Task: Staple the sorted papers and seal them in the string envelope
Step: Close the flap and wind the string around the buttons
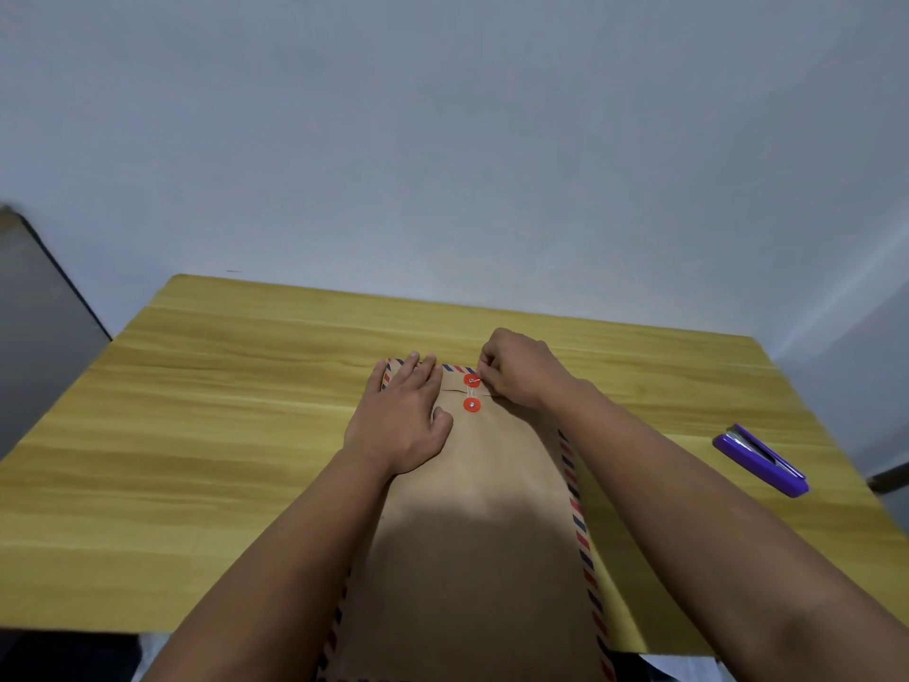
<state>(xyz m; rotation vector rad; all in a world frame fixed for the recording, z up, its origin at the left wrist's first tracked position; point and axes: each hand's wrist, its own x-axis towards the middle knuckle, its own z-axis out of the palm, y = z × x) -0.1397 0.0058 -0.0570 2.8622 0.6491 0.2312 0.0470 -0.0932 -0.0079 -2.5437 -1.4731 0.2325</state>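
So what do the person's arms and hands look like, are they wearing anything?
Nothing is worn that shows. Both forearms are bare, with no sleeves in view. The left hand and the right hand have no gloves, and no rings, watch or bracelet can be seen on them.

There is 1 view only, from a wide-angle camera on the person's head. It looks forward and down over the desk (196,435) from the near edge, and both forearms reach away from the lens into the frame. The near parts sit close: the arms and the envelope (472,534) fill the lower middle, and the envelope runs off the bottom edge. The left hand (398,415) and right hand (521,369) sit near the centre. The upper half takes in the pale wall (442,140) beyond the desk's far edge. The stapler (762,460) lies near the right border. Straight edges bow toward the frame's sides.
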